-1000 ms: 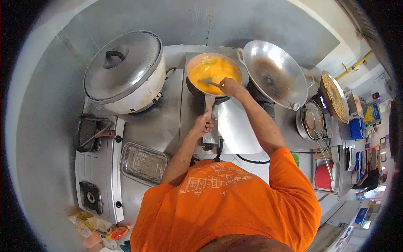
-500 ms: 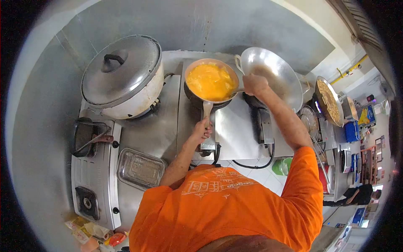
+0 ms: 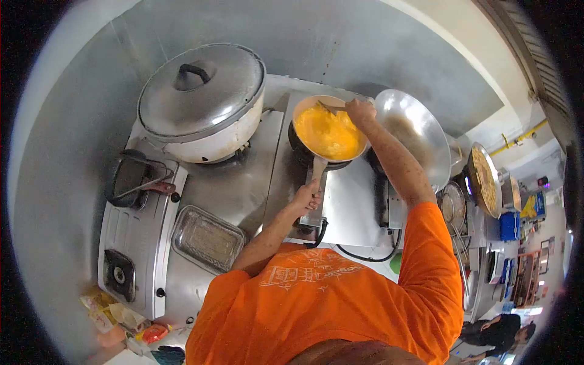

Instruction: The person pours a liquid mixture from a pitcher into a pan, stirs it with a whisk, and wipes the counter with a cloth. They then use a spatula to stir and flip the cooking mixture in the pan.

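Observation:
My left hand [image 3: 308,198] is closed around the pale handle of a frying pan [image 3: 319,173] on a burner. Yellow, partly set egg [image 3: 331,137] covers the pan's bottom, with paler curds in it. Over the pan's far right rim, my right hand [image 3: 360,114] grips a spatula-like utensil [image 3: 331,109]. Its dark tip reaches into the egg near the far side; its exact shape is hard to make out. Just right of my right hand stands a large metal wok [image 3: 420,125] with brown residue inside.
A big lidded pot [image 3: 201,97] stands on the left burner. Nearer are a wire-and-metal tray [image 3: 207,237] and a white two-burner stove [image 3: 131,243] with a dark pan on it. On the right, another wok [image 3: 485,179] holds food. A person [image 3: 496,331] is far right.
The utensil has swept from the pan's near right side to its far side, my right hand moving with it. My left hand stays on the handle. The whole view has shifted and turned slightly.

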The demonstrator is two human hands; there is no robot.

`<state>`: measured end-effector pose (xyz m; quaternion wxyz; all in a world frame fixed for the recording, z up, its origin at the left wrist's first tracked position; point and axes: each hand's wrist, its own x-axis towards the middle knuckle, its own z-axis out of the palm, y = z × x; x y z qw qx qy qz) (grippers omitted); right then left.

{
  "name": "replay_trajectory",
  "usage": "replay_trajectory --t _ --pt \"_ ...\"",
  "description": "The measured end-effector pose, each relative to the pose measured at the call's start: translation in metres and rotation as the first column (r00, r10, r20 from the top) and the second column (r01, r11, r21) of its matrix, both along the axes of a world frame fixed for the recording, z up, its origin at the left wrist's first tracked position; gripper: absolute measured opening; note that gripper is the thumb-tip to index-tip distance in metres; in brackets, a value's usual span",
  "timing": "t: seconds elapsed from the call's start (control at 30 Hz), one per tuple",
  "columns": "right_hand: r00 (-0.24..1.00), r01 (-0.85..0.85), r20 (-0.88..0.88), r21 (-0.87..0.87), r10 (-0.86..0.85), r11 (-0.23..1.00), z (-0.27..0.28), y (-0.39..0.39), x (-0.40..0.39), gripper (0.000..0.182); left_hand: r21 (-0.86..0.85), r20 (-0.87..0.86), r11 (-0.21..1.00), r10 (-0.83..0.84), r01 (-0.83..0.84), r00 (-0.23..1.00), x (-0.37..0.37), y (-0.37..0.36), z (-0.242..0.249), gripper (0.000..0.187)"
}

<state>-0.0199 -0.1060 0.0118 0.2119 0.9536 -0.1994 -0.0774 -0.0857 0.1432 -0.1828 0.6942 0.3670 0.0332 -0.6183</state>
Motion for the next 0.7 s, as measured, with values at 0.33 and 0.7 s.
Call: replay_trajectory --t 0.33,0.7 --pt "0.949 -0.299 -0.088 0.046 0.302 0.953 0.001 0.0 -0.001 0.02 0.018 0.035 1.0 -0.016 0.015 0.999 -0.001 -0.002 0.001 0.033" --pt "0.936 -0.276 -0.207 0.07 0.285 0.959 0.023 0.014 -0.077 0.02 -0.021 -0.014 1.0 -0.023 0.023 1.0 0.0 -0.002 -0.009 0.032"
